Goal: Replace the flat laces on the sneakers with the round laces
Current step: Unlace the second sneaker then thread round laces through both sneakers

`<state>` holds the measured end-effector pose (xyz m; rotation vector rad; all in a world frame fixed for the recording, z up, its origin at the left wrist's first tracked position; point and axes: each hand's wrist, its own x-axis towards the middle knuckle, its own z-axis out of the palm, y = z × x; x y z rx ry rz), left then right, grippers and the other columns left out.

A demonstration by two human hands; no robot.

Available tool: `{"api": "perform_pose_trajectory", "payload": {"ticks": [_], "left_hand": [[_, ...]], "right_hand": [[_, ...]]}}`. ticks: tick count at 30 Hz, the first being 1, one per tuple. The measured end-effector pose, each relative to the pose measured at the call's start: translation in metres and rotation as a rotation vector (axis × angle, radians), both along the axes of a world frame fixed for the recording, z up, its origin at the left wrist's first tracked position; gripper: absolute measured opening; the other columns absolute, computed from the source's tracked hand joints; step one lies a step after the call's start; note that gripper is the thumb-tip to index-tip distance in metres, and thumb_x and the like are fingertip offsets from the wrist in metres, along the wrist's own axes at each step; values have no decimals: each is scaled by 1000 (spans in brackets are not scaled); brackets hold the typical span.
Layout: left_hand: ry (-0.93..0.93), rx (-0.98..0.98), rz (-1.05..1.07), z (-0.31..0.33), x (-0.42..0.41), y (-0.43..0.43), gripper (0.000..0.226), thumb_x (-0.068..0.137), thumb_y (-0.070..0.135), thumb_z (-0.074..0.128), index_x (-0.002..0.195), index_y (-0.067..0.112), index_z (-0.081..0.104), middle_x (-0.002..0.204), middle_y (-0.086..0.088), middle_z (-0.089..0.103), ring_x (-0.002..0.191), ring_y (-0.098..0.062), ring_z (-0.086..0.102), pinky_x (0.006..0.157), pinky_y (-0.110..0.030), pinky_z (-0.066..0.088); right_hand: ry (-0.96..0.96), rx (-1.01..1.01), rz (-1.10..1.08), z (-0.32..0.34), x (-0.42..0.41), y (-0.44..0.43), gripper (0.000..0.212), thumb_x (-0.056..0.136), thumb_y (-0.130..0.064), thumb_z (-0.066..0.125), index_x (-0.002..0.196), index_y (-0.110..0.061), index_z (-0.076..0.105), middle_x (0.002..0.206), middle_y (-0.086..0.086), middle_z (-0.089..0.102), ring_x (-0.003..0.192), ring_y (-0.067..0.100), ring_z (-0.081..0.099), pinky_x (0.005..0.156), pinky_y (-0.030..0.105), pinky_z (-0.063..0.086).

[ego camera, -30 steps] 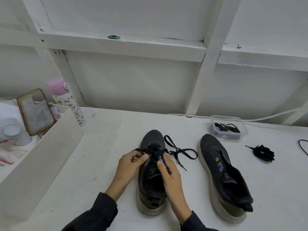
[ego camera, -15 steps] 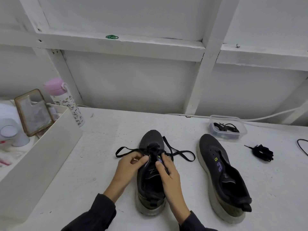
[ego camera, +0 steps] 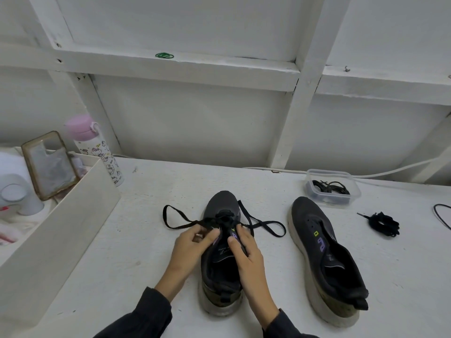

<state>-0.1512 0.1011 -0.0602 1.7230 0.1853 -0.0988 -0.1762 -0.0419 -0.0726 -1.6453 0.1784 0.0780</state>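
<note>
Two dark sneakers stand toe-away on the white table. The left sneaker [ego camera: 223, 206] still carries a flat black lace [ego camera: 266, 224] whose loose ends loop out to both sides. My left hand [ego camera: 192, 242] pinches the lace at the sneaker's left eyelets. My right hand [ego camera: 246, 250] pinches the lace on the right side of the tongue. The right sneaker [ego camera: 317, 240] has no lace in it. A bundled black lace [ego camera: 383, 223] lies to its right, and round black laces [ego camera: 329, 186] sit in a clear plastic tub [ego camera: 314, 173].
A white open box [ego camera: 73, 215] stands at the left with a phone case [ego camera: 48, 164] leaning in it. A pink-capped bottle [ego camera: 97, 152] stands behind it. A white cable [ego camera: 390, 170] runs along the back wall. A black cord [ego camera: 441, 215] shows at the right edge.
The lace's left end has been pulled out from the eyelets into a loop lying left of the toe. Both hands stay at the upper eyelets.
</note>
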Motion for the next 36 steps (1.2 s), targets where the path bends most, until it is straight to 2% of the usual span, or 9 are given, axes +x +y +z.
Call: {"api": "perform_pose_trajectory", "payload": {"ticks": [3,8,13,17,21,25,28,32,36], "left_hand": [[-97,78,112,2,9,8,17,90,21,67,78,9,65,72,3,63,72,-12,57,66,-16,44],[-189,-139,418,24,24,20,17,96,25,59,80,19,55,74,0,51,70,-11,47,66,-27,38],[-113,-139,265,15,12,9,20,91,38,60,88,19,62,79,4,58,74,-9,52,69,-24,40],[-75,-61,45,-1,-1,4,13,84,34,71,92,25,73,90,9,73,89,-11,64,79,-25,51],[-151,48,-14,-2,0,4,7,85,24,72,90,22,75,90,4,73,84,-11,65,76,-34,54],[-196,122,-49,-6,4,9,4,87,20,70,89,22,74,89,6,73,83,-9,65,74,-38,55],[-227,136,-41,-8,3,9,5,89,18,68,90,20,73,89,8,73,84,-7,66,72,-35,56],[-246,129,-18,-8,2,7,5,90,19,66,89,21,71,86,10,72,82,-5,66,70,-26,55],[-238,125,-24,-11,2,8,5,89,20,68,91,21,72,88,10,73,85,-7,67,75,-31,56]], "right_hand": [[7,-9,-2,0,0,0,47,97,-27,57,142,-21,46,143,-15,42,129,-7,35,90,-8,26],[26,-19,1,2,-1,-1,52,97,-28,57,146,-20,42,145,-15,40,129,-8,32,88,-9,24],[-32,-32,-15,9,-4,1,44,96,-25,58,138,-30,46,130,-26,47,111,-28,40,93,-2,33],[-194,-105,-128,15,-8,2,39,91,-20,66,122,-37,50,129,-22,51,122,-8,45,96,18,44],[-342,-466,-37,20,-5,-2,17,84,-21,69,92,-35,63,135,-19,44,125,-6,41,90,7,40],[-349,-868,104,27,9,-3,19,81,-32,65,100,-31,69,142,-11,44,130,15,41,98,33,43],[-320,-1031,168,39,20,2,19,83,-30,63,99,-24,70,143,-6,45,129,23,41,101,37,36],[-329,-972,191,37,25,3,11,87,-26,62,94,-23,71,142,-9,46,124,19,43,99,34,36],[-286,-830,162,27,24,2,4,86,-21,64,87,-19,68,140,-12,46,126,15,41,97,31,35]]}}
